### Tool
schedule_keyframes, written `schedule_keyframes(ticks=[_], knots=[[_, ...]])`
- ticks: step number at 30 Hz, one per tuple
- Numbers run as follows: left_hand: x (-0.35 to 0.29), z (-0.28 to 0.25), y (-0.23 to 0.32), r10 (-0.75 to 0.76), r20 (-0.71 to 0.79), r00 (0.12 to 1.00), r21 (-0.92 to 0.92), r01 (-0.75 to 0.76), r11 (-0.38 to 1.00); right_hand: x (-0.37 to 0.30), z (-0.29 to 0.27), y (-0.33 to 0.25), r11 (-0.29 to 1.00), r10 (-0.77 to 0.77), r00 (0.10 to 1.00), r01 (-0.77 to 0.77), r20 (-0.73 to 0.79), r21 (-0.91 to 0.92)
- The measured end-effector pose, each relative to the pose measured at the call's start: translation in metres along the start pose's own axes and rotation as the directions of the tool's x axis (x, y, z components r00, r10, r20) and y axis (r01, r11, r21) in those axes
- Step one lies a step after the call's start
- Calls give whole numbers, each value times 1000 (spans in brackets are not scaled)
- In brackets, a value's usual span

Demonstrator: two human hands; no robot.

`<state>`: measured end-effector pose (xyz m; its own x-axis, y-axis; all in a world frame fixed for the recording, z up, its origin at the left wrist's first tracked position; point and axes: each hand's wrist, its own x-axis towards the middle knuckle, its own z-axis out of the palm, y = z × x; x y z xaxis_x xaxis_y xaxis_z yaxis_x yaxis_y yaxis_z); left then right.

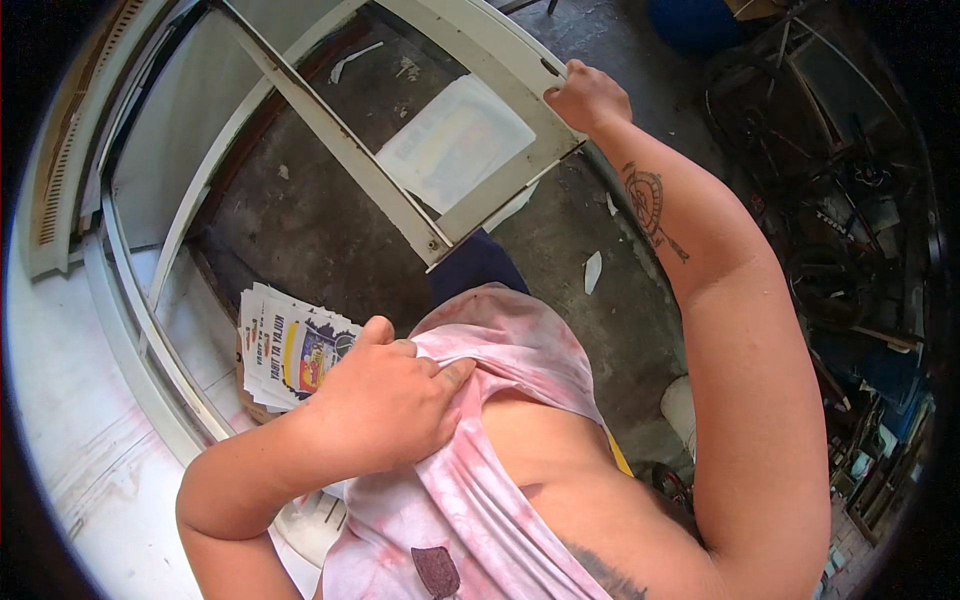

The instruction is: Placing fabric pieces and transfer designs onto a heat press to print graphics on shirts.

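My left hand (395,395) is closed on the front of a pink and white tie-dye shirt (400,520), bunching its cloth at my chest. Stretched out to the upper right, my right hand (590,95) grips the edge of a pale metal frame (530,150), near its corner. Its fingertips are partly hidden behind that edge. From this corner the frame runs toward the upper left, with a long rail (340,140) across it. Through the opening a whitish rectangular sheet (455,145) shows.
A stack of printed papers (290,345) stands left of my left hand, beside a curved pale rail (145,330). Along the right lie dark metal parts and wheels (830,285). White scraps (593,272) lie on the dark floor (570,230). A blue rounded object (690,25) is at the top right.
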<state>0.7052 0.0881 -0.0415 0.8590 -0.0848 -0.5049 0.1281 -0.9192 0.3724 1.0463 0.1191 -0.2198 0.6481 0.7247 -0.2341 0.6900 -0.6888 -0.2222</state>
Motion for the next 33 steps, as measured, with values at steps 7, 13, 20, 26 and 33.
schedule_keyframes(ticks=[7, 13, 20, 26, 33], knots=[[-9, 3, -2, -81, 93, 992, -41, 85, 996, -1, 2, 3, 1000, 1, 1000, -1, -14, 9], [-14, 5, 0, -103, 206, 973, -148, 136, 980, 2, 5, 5, 1000, 0, 1000, 0, -21, -4], [-33, 22, 4, -108, 131, 985, -280, 142, 950, -1, 1, 2, 1000, -9, 1000, 9, -7, 5], [-37, 20, 7, -106, 143, 984, -272, 142, 952, 1, 1, 3, 1000, -13, 1000, 13, -11, -2], [-31, 21, 9, -112, 157, 981, -315, 157, 936, -1, 0, 1, 1000, -15, 1000, 15, -15, -2]])
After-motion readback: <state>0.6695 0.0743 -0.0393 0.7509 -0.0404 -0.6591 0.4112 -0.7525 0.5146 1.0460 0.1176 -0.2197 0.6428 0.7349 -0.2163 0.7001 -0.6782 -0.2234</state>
